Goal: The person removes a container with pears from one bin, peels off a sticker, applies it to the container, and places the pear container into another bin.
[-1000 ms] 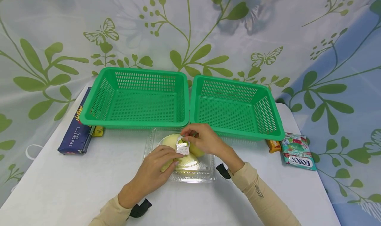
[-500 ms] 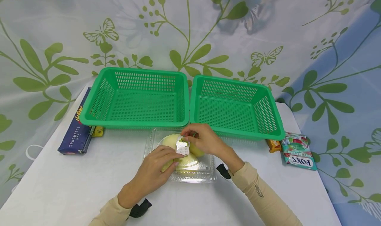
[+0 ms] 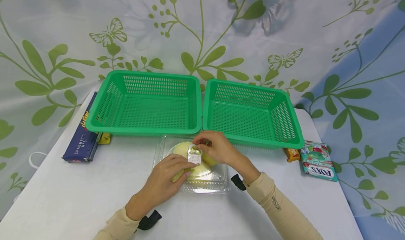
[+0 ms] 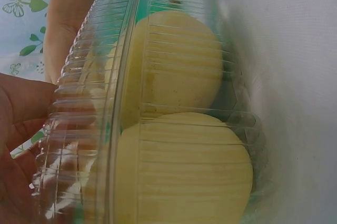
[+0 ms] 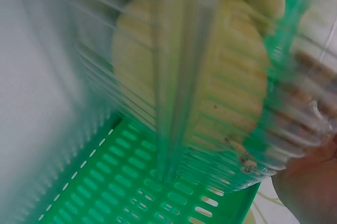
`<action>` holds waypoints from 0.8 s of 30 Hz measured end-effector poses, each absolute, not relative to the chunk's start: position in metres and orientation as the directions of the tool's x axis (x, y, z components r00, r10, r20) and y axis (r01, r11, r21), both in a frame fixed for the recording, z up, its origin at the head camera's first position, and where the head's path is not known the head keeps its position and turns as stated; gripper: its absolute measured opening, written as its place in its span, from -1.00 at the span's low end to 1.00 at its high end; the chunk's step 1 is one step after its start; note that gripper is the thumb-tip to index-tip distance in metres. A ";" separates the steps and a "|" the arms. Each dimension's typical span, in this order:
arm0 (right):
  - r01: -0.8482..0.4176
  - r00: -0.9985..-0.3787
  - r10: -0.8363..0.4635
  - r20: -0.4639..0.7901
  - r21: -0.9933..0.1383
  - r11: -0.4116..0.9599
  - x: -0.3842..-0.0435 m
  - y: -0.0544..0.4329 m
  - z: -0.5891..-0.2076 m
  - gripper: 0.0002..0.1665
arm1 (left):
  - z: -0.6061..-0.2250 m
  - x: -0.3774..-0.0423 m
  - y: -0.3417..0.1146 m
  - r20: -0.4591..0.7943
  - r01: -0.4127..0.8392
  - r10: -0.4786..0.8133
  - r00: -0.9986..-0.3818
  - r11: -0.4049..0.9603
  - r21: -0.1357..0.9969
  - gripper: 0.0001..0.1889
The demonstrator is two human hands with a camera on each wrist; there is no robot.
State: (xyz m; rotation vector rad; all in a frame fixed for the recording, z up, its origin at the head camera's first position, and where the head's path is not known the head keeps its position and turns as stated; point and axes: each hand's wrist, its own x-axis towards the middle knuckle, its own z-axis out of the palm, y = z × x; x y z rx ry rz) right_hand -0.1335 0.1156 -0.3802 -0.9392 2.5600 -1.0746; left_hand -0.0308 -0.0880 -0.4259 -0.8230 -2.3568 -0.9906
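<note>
Label (image 3: 194, 159), lower centre of the frame, seemingly pinched by right hand (image 3: 218, 148), touched by loosely extended left hand (image 3: 166, 175), not yet released atop filled, closed container (image 3: 205, 188).

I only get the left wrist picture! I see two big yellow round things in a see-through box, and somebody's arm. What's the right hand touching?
Observer: In the head view, the right hand has its fingers bent at the top of a small white label and seems to pinch it.
Operator: Ooh! And what's behind the see-through box?
Observer: Two green baskets, side by side: a left basket and a right basket.
Operator: Any big words to read?
Observer: Yes, "SPAGHETTI", on a dark blue box beside the left basket.
</note>
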 end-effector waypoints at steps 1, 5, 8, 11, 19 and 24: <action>-0.477 -0.776 -0.629 0.050 -0.699 0.533 -0.133 0.116 -0.380 -0.85 | -0.426 -0.031 -0.088 0.602 0.674 0.348 -0.719 0.563 0.479 -0.68; -0.474 -0.781 -0.623 0.045 -0.693 0.543 -0.133 0.116 -0.380 -0.85 | -0.425 -0.031 -0.088 0.602 0.673 0.347 -0.720 0.562 0.481 -0.68; -0.467 -0.786 -0.617 0.042 -0.694 0.548 -0.133 0.116 -0.380 -0.85 | -0.425 -0.031 -0.088 0.598 0.668 0.344 -0.724 0.564 0.485 -0.68; -0.464 -0.790 -0.612 0.043 -0.695 0.550 -0.132 0.116 -0.380 -0.85 | -0.425 -0.030 -0.088 0.592 0.663 0.342 -0.730 0.566 0.490 -0.67; -0.471 -0.793 -0.607 0.059 -0.690 0.549 -0.132 0.116 -0.380 -0.84 | -0.424 -0.030 -0.088 0.586 0.659 0.344 -0.733 0.572 0.488 -0.68; -0.479 -0.794 -0.604 0.065 -0.679 0.557 -0.133 0.116 -0.383 -0.84 | -0.424 -0.030 -0.088 0.579 0.654 0.344 -0.739 0.574 0.493 -0.68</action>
